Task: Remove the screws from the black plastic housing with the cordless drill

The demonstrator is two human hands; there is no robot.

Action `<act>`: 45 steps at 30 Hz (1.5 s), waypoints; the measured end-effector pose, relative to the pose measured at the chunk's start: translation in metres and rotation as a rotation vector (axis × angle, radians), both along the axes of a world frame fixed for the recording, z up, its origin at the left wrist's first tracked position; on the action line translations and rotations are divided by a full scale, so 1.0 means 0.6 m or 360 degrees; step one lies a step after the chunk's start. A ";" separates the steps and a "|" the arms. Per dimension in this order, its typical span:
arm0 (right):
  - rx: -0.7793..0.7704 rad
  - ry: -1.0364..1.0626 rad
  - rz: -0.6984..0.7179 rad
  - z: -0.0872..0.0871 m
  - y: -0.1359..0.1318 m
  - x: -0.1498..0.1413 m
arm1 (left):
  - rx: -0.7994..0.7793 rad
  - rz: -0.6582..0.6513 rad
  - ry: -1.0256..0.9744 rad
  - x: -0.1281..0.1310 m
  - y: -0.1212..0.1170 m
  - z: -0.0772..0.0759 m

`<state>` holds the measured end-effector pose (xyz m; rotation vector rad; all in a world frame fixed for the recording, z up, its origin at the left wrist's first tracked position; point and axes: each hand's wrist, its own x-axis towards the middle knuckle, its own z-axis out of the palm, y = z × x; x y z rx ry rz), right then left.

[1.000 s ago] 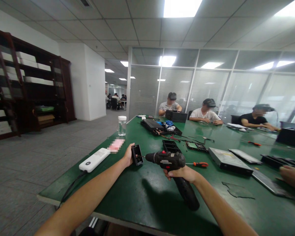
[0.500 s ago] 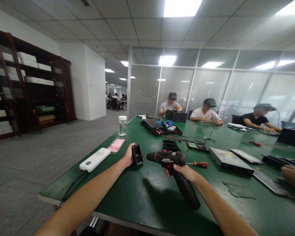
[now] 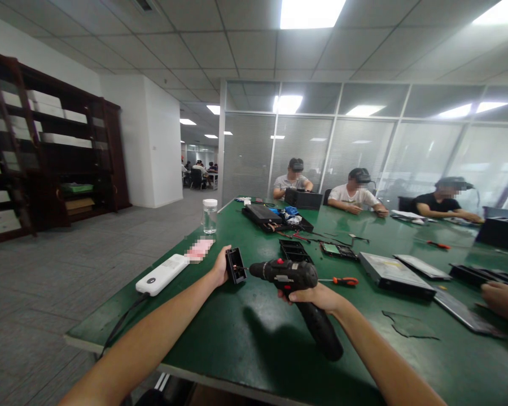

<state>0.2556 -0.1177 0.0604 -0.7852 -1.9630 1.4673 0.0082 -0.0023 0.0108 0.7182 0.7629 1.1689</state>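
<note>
My left hand (image 3: pixel 222 267) grips a small black open-topped plastic housing (image 3: pixel 236 266) by its left side, its hollow tilted toward the drill; something copper-coloured shows inside. In my right hand (image 3: pixel 309 295) is a black cordless drill (image 3: pixel 288 274) with red details, its fingers wrapped round the handle. The drill points left and its thin bit reaches into the housing. Whether the bit's tip touches a screw is hidden. Behind the drill lies a screwdriver (image 3: pixel 345 281) with an orange and black handle.
On the green table (image 3: pixel 211 332) lie a white power bank-like device (image 3: pixel 163 274), a lidded clear jar (image 3: pixel 210 216), a black tray-like part (image 3: pixel 295 251), a silver drive-like box (image 3: pixel 395 274) and a thin transparent sheet (image 3: pixel 410 325). Another person's hand (image 3: pixel 503 301) is at the right edge. Several people sit beyond.
The drill has shifted slightly left, its bit going a little further into the housing. My left hand and the housing stay almost in place.
</note>
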 end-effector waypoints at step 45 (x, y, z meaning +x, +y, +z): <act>0.0277 -0.0170 -0.0063 0.004 0.006 0.010 | -0.0002 -0.0021 -0.0021 -0.002 0.004 -0.004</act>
